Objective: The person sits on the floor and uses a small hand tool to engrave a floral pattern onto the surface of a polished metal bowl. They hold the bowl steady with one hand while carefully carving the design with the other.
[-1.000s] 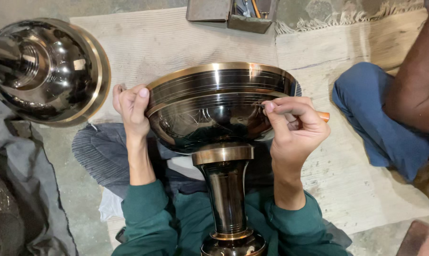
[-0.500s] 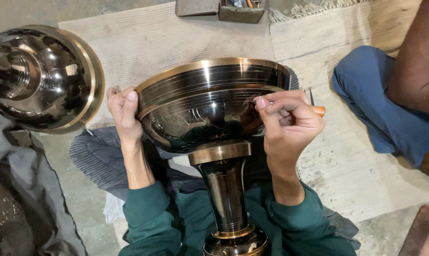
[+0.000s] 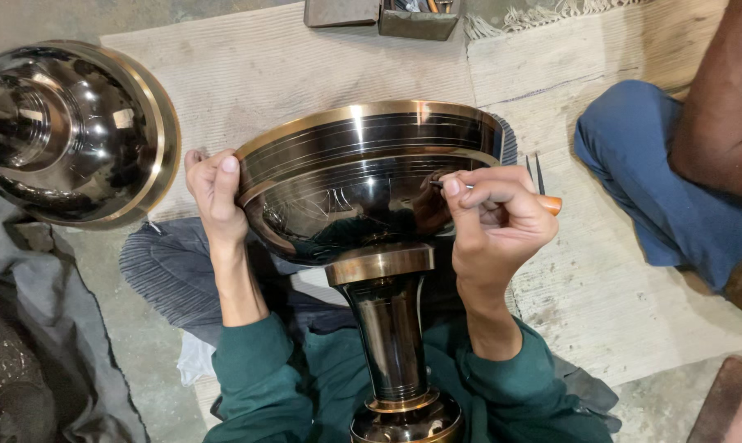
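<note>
A large dark polished metal goblet-shaped vessel (image 3: 363,189) with brass-coloured bands lies tilted across my lap, its stem (image 3: 390,328) pointing toward me. My left hand (image 3: 215,193) grips the left side of the bowl's rim, thumb on the outside. My right hand (image 3: 496,221) is closed around a thin pointed engraving tool (image 3: 549,203) with an orange handle end, its tip touching the dark bowl surface near the right side. Fine scratched lines show on the bowl.
A second shiny dark vessel (image 3: 67,131) with a brass rim lies at the left. Another person's blue-trousered knee (image 3: 658,172) and forearm (image 3: 728,98) are at the right. A metal tool box (image 3: 387,15) sits at the top. Woven mats (image 3: 256,74) cover the floor; grey cloth (image 3: 51,328) lies left.
My right hand has shifted slightly downward and left along the bowl with the tool. The left hand keeps its hold on the rim.
</note>
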